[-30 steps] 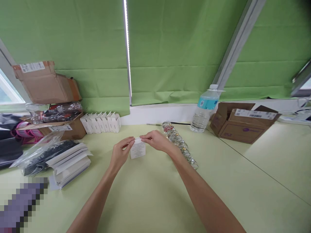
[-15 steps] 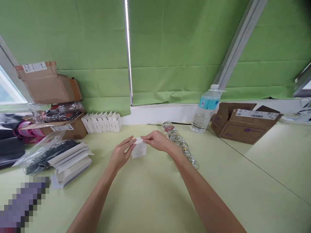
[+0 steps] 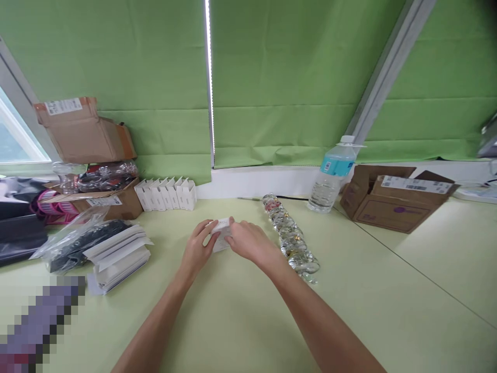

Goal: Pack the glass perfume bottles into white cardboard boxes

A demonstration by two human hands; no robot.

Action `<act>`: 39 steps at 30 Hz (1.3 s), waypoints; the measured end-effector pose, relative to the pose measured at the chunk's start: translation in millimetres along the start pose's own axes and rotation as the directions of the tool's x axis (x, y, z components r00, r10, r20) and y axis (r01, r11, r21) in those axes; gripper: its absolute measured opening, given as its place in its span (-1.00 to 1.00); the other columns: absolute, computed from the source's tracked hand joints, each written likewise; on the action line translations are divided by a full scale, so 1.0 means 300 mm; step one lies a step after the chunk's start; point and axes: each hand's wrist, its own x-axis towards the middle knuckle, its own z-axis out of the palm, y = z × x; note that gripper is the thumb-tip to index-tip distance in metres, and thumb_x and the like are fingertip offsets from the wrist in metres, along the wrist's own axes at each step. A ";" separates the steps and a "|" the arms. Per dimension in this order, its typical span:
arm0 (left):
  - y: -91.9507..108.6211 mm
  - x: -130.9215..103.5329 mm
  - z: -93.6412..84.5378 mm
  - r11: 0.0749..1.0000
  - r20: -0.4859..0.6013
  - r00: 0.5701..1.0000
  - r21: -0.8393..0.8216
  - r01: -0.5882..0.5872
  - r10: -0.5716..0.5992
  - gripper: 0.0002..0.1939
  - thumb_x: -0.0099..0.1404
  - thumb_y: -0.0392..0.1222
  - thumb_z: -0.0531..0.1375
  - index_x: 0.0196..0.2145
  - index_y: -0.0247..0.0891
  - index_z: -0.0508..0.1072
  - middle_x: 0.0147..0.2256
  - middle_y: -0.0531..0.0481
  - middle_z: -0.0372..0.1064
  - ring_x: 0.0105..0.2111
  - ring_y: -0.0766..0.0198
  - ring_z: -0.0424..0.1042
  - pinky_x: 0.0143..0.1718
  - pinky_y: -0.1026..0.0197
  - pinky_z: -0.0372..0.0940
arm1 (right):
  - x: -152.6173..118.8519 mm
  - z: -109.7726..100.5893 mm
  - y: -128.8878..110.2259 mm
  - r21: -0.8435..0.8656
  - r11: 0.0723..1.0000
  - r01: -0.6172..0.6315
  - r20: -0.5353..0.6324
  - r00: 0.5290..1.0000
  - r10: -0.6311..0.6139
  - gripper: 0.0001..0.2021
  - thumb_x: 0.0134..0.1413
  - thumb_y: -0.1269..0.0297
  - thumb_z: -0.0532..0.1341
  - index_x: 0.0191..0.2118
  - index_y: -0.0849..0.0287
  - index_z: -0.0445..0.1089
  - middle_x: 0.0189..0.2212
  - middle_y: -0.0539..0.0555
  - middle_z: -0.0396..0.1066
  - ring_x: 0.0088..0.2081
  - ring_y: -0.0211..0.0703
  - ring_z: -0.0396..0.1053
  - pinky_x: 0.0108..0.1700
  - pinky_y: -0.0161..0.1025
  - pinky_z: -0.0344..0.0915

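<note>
Hands meet over small white box (image 3: pixel 221 235) on surface (image 3: pixel 240 316), left of foil-wrapped row (image 3: pixel 291 241). Left hand (image 3: pixel 198 248) pinches box's side; right hand (image 3: pixel 246 241) covers top, fingers curled on flap. Likely closing step; next calls for firm tuck, box kept steady.

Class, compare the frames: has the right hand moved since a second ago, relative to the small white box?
Yes. The right hand has come toward the person and lower over the small white box, now covering much of its face.
</note>
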 end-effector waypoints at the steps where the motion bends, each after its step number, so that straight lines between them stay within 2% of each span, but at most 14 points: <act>1: 0.005 0.000 0.004 0.998 -0.013 0.998 -0.018 0.055 -0.055 -0.59 0.30 -0.05 0.10 0.09 -0.10 0.29 -0.01 -0.09 0.34 -0.12 0.20 0.44 -0.07 0.11 0.34 | 0.001 0.001 0.003 -0.001 1.000 -0.003 -0.007 1.000 0.003 -0.59 0.14 0.26 0.06 0.08 0.33 0.31 -0.24 0.31 0.48 -0.24 0.09 0.46 -0.35 -0.20 0.23; 4: 0.028 -0.002 0.011 0.977 -0.060 0.976 -0.039 0.208 -0.210 -0.49 0.24 0.03 0.15 0.10 -0.17 0.24 -0.12 -0.08 0.35 -0.29 0.24 0.45 -0.21 0.15 0.36 | 0.005 0.012 0.009 0.041 0.999 0.025 0.059 0.998 -0.028 -0.71 0.12 0.20 0.09 -0.16 0.22 0.44 -0.28 0.26 0.49 -0.27 0.07 0.46 -0.36 -0.21 0.21; 7: 0.056 -0.006 0.008 0.970 0.002 0.971 -0.029 0.241 -0.241 -0.65 0.27 0.07 0.09 -0.10 -0.17 0.38 -0.18 -0.05 0.36 -0.37 0.28 0.41 -0.30 0.18 0.34 | 0.019 0.040 0.017 0.173 0.982 0.075 0.159 0.982 -0.103 -0.62 0.02 0.07 0.18 -0.06 0.12 0.38 -0.24 0.18 0.49 -0.28 0.04 0.45 -0.42 -0.25 0.18; 9: 0.068 -0.008 0.001 0.968 0.050 0.971 -0.082 0.239 -0.236 -0.68 0.33 0.05 0.00 -0.19 -0.18 0.41 -0.17 -0.05 0.37 -0.37 0.29 0.41 -0.33 0.20 0.34 | 0.040 0.067 0.028 0.259 0.962 0.083 0.163 0.978 -0.128 -0.60 -0.03 0.03 0.20 -0.06 0.06 0.37 -0.23 0.12 0.49 -0.29 0.00 0.45 -0.43 -0.28 0.17; 12: 0.064 -0.006 -0.006 0.952 0.070 0.974 -0.207 0.224 -0.214 -0.68 0.37 -0.02 -0.05 -0.23 -0.21 0.42 -0.07 -0.10 0.34 -0.18 0.23 0.42 -0.26 0.20 0.36 | 0.085 0.118 0.054 0.391 0.919 0.059 0.092 0.990 -0.102 -0.66 -0.04 0.01 0.22 -0.15 0.06 0.41 -0.26 0.06 0.50 -0.28 -0.05 0.44 -0.38 -0.30 0.17; 15: 0.029 -0.006 0.001 0.940 0.117 0.976 -0.271 0.208 -0.183 -0.78 0.32 -0.11 0.02 -0.29 -0.21 0.42 0.02 -0.12 0.29 0.07 0.11 0.28 -0.17 0.18 0.37 | 0.132 0.172 0.088 0.518 0.855 0.004 0.007 1.000 -0.009 -0.64 -0.11 0.09 0.28 -0.16 0.15 0.40 -0.26 0.11 0.50 -0.25 -0.06 0.43 -0.35 -0.32 0.19; 17: -0.009 -0.008 0.012 0.934 0.099 0.975 -0.282 0.219 -0.198 -0.84 0.24 -0.18 0.10 -0.22 -0.20 0.38 0.06 -0.11 0.25 0.10 0.11 0.25 -0.10 0.13 0.35 | 0.157 0.202 0.113 0.601 0.799 -0.012 -0.013 1.000 0.025 -0.61 -0.18 0.20 0.32 -0.15 0.21 0.38 -0.23 0.14 0.49 -0.25 -0.06 0.43 -0.35 -0.32 0.21; 20: -0.067 -0.012 0.026 0.927 0.022 0.968 -0.282 0.247 -0.251 -0.51 0.15 -0.22 0.19 0.05 -0.18 0.21 0.14 -0.16 0.17 0.08 0.14 0.28 0.06 0.00 0.24 | 0.177 0.233 0.150 0.755 0.655 0.016 0.024 0.998 -0.051 -0.58 -0.15 0.33 0.28 -0.06 0.22 0.34 -0.15 0.13 0.48 -0.20 -0.12 0.43 -0.30 -0.33 0.28; 23: -0.098 -0.014 0.032 0.896 0.148 0.956 -0.336 0.290 -0.254 -0.43 0.18 -0.18 0.19 0.14 -0.19 0.14 0.10 -0.19 0.26 0.09 0.13 0.29 0.08 -0.03 0.22 | 0.184 0.255 0.176 0.867 0.496 0.057 0.030 0.986 -0.167 -0.56 -0.07 0.35 0.24 0.01 0.20 0.32 -0.08 0.10 0.45 -0.14 -0.17 0.42 -0.19 -0.32 0.32; 24: -0.101 -0.014 0.032 0.882 0.201 0.949 -0.361 0.303 -0.244 -0.48 0.21 -0.17 0.17 0.12 -0.19 0.18 0.07 -0.18 0.31 0.06 0.13 0.32 0.06 -0.01 0.24 | 0.186 0.262 0.181 0.866 0.495 0.066 0.014 0.987 -0.158 -0.56 -0.07 0.34 0.25 0.01 0.20 0.32 -0.07 0.11 0.45 -0.15 -0.16 0.42 -0.18 -0.31 0.32; 26: -0.097 -0.014 0.032 0.862 0.248 0.939 -0.392 0.320 -0.236 -0.58 0.24 -0.17 0.14 0.06 -0.20 0.26 0.02 -0.16 0.37 0.00 0.16 0.38 0.00 0.03 0.29 | 0.191 0.274 0.187 0.798 0.599 0.064 -0.027 0.997 -0.071 -0.56 -0.11 0.31 0.29 -0.03 0.21 0.35 -0.11 0.12 0.47 -0.20 -0.15 0.42 -0.20 -0.29 0.31; 30: -0.091 -0.010 0.036 0.866 0.198 0.938 -0.367 0.340 -0.284 -0.61 0.23 -0.18 0.14 0.03 -0.19 0.31 -0.02 -0.13 0.40 -0.05 0.17 0.42 -0.07 0.05 0.34 | 0.201 0.289 0.192 0.632 0.775 0.022 -0.085 0.996 0.041 -0.60 -0.15 0.20 0.32 -0.12 0.22 0.41 -0.21 0.11 0.49 -0.27 -0.16 0.40 -0.27 -0.31 0.28; 34: -0.113 -0.009 0.048 0.865 0.152 0.931 -0.345 0.364 -0.331 -0.61 0.22 -0.14 0.17 0.01 -0.22 0.32 -0.03 -0.15 0.41 -0.11 0.18 0.45 -0.11 0.08 0.36 | 0.216 0.291 0.193 0.595 0.804 0.011 -0.084 0.995 0.048 -0.61 -0.11 0.10 0.30 -0.15 0.21 0.44 -0.32 0.07 0.50 -0.36 -0.21 0.40 -0.36 -0.35 0.23; 39: -0.143 -0.012 0.049 0.855 0.058 0.894 -0.272 0.442 -0.444 -0.65 0.21 -0.08 0.18 -0.07 -0.24 0.36 -0.08 -0.18 0.43 -0.22 0.18 0.49 -0.22 0.12 0.39 | 0.274 0.304 0.181 0.556 0.830 -0.046 -0.102 0.987 0.123 -0.61 -0.05 0.03 0.27 -0.18 0.23 0.43 -0.44 0.05 0.48 -0.46 -0.22 0.37 -0.45 -0.36 0.17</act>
